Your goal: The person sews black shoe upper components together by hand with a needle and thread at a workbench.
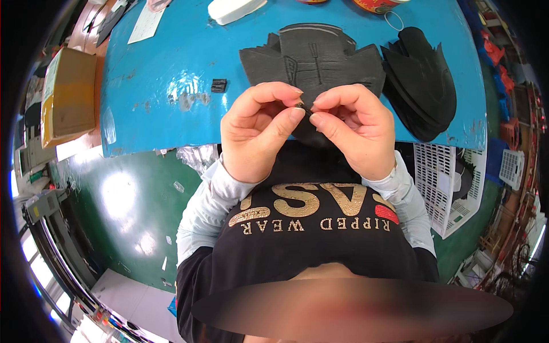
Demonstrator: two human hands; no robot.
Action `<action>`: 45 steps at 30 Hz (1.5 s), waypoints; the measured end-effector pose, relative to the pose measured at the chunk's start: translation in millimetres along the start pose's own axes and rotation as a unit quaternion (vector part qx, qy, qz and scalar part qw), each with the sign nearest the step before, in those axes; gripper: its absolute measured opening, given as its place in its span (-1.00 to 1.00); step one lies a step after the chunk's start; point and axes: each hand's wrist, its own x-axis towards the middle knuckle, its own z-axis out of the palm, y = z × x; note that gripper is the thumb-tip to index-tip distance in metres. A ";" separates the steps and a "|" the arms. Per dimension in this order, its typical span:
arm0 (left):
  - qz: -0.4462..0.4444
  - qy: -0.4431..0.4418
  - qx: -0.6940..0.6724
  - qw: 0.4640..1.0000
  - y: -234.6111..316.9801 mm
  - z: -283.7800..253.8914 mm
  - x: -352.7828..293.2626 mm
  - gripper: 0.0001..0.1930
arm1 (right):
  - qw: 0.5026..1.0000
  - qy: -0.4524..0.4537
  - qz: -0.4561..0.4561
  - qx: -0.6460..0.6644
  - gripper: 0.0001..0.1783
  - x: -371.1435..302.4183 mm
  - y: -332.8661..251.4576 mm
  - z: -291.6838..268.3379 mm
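Observation:
Both of my hands meet over the near edge of the blue table (154,103). Thumb and fingertips of my left hand (251,134) pinch one end of a small dark piece (305,109). The other end is pinched by my right hand (363,131). Fingers cover most of the piece, so its kind cannot be made out. Just beyond the hands lies a stack of dark grey cut sheets (320,57) with notched edges and slits. A second stack of black, rounded sheets (423,86) is to its right. Left of my hands sits a small black ridged block (219,86).
At the far edge are a white container (234,8) and a red round tin (377,5). A paper slip (146,26) lies far left. A taped cardboard box (70,97) stands left of the table, and a white plastic basket (437,188) is below its right front edge.

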 end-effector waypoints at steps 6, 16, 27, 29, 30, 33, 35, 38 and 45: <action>0.049 -0.028 0.066 0.996 -6.3 5.0 6.6 -0.72 | 0.998 0.009 0.018 0.063 -0.77 -1.1 0.3 -7.3; 0.071 -0.071 0.208 0.973 -7.8 4.9 14.5 -0.72 | 0.978 -0.008 0.075 0.193 -0.73 -4.7 9.5 -14.9; 0.243 -0.132 0.494 0.825 7.7 -3.9 42.5 -0.68 | 0.997 0.070 -0.014 -0.026 -0.71 11.9 9.5 -40.6; 0.270 -0.120 0.537 0.790 2.9 -5.9 43.0 -0.66 | 0.963 0.067 -0.029 -0.259 -0.78 22.8 6.3 -48.6; 0.249 -0.132 0.548 0.787 2.5 -4.5 41.7 -0.66 | 0.959 0.078 -0.034 -0.269 -0.80 25.5 10.5 -45.6; 0.225 -0.157 0.562 0.780 0.3 -5.8 41.2 -0.65 | 0.922 -0.010 -0.091 -0.377 -0.71 28.8 17.3 -50.8; 0.221 -0.171 0.566 0.776 -1.0 -7.0 41.2 -0.65 | 0.919 -0.009 -0.091 -0.382 -0.70 30.0 17.5 -50.2; 0.215 -0.163 0.563 0.781 -1.9 -5.2 40.4 -0.65 | 0.921 -0.007 -0.086 -0.381 -0.71 30.6 17.2 -49.5; 0.170 -0.190 0.663 0.703 3.0 14.7 46.9 -0.62 | 0.909 -0.001 -0.117 -0.401 -0.77 34.8 19.3 -46.7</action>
